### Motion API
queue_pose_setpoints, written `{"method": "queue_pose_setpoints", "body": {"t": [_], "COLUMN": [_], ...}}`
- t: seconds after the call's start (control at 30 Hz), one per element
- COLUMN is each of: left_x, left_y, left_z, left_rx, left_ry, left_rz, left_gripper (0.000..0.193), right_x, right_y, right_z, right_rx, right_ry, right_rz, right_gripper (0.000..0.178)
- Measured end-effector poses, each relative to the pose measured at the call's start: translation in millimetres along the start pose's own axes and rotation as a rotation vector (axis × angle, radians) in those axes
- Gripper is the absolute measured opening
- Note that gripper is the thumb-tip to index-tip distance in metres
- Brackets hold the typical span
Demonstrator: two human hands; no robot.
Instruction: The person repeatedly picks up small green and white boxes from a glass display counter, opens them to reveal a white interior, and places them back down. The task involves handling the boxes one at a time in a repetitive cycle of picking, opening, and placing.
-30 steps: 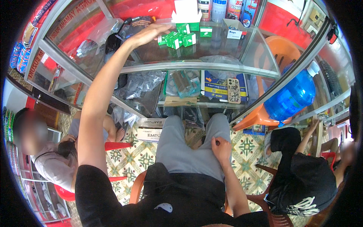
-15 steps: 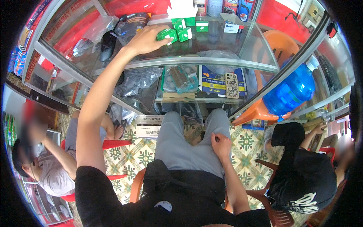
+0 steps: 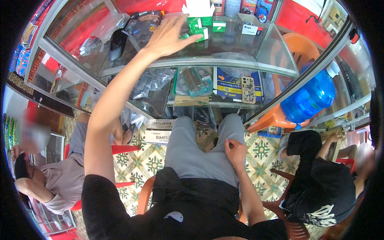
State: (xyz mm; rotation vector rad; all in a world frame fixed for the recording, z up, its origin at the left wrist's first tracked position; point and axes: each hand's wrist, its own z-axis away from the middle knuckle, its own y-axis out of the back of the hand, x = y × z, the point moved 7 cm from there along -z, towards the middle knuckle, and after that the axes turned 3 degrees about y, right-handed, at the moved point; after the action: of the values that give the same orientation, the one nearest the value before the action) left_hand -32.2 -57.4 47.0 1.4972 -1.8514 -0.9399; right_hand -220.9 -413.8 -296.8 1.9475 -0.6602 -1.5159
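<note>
The left hand (image 3: 170, 38) is spread on the glass shelf's (image 3: 230, 46) far side, thumb against the small green boxes (image 3: 195, 25), partly hiding them. An open white carton (image 3: 198, 7) blocks the space behind; a single green box (image 3: 219, 27) sits just right, bottles (image 3: 232, 8) farther back. The right hand (image 3: 235, 152) rests curled on the right thigh; whether it grips anything, I cannot tell.

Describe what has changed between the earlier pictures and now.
The left hand has moved rightward over the cluster of green boxes, its fingers now spread wider; it hides several, so whether any is held is unclear. The person at left has shifted posture. The right hand stays on the thigh; the lone green box, phone and blue bottle stay put.
</note>
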Motion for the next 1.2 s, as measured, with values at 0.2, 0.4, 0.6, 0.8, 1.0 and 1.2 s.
{"method": "queue_pose_setpoints", "body": {"t": [0.2, 0.4, 0.6, 0.8, 1.0, 1.2], "left_x": [7, 2, -27, -43, -17, 42], "left_y": [-40, -44, -30, -18, -10, -29], "left_z": [-20, -23, -11, 2, -7, -43], "left_rx": [-0.069, -0.175, -0.155, -0.18, 0.14, 0.015], "left_ry": [0.022, 0.102, 0.11, 0.184, -0.033, -0.194], "left_rz": [-0.017, -0.003, -0.025, -0.146, -0.107, 0.13], "left_gripper": [0.076, 0.054, 0.048, 0.054, 0.057, 0.052], "right_x": [-4, -1, 1, -3, -7, 2], "right_y": [1, 6, 4, 2, 4, 1], "right_z": [-1, 4, 2, 0, 0, 3], "right_rx": [-0.044, 0.053, -0.002, -0.003, 0.011, 0.009], "right_ry": [-0.006, 0.008, -0.036, 0.011, 0.024, -0.006], "right_rz": [0.059, -0.005, 0.036, 0.003, -0.009, -0.015], "right_gripper": [0.028, 0.03, 0.026, 0.027, 0.027, 0.027]}}
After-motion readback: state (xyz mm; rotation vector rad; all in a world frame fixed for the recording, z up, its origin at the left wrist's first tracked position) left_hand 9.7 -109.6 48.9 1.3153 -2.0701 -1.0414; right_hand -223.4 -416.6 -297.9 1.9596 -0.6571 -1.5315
